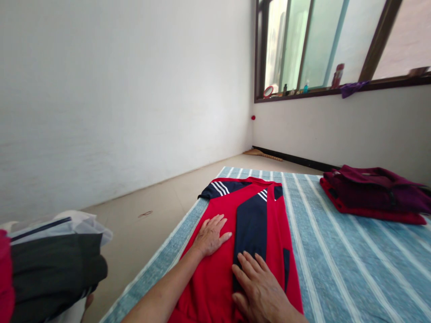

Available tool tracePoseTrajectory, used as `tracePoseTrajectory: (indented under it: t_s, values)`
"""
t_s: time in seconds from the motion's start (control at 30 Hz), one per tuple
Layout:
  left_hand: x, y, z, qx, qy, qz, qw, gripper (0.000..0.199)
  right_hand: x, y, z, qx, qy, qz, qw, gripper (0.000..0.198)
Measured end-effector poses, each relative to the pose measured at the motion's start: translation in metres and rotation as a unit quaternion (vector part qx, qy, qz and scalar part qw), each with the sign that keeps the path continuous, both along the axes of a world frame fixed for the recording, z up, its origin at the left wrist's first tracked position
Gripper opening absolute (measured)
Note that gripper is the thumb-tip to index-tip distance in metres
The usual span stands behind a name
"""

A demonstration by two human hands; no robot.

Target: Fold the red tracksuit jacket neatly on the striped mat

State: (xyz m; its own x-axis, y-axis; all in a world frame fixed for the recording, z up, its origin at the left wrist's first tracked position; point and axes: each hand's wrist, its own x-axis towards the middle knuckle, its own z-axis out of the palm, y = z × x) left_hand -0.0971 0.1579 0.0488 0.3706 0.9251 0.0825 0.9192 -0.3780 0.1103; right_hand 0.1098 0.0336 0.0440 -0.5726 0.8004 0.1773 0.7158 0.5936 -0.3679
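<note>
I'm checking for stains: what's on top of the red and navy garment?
On the garment, the left hand lies over red fabric, the right hand partly over the navy panel. Fabric beneath them is covered, so cannot be checked.

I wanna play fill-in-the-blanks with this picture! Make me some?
1. The left hand rests on a ____ part of the garment.
2. The blue sheet has ____ stripes.
3. The purple-topped pile sits on the garment's ____ side.
4. The small cloth on the windowsill is ____.

Missing words: red; white; right; purple.

No readable text, numbers or brands (red bottle (337, 75) too blurred).
</note>
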Motion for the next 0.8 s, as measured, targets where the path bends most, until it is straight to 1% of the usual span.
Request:
tracePoseTrajectory:
  t_s: [0.57,0.8]
  values:
    - [0.0015,-0.0009,0.0019,-0.002,0.004,0.001,1.000,0.058,0.0008,-0.0003,0.0002,0.005,0.000,-0.003,1.000,0.051]
    - [0.0004,0.0000,-0.0003,0.003,-0.001,-0.001,1.000,0.058,0.0008,-0.0006,0.0002,0.001,-0.002,-0.002,1.000,0.050]
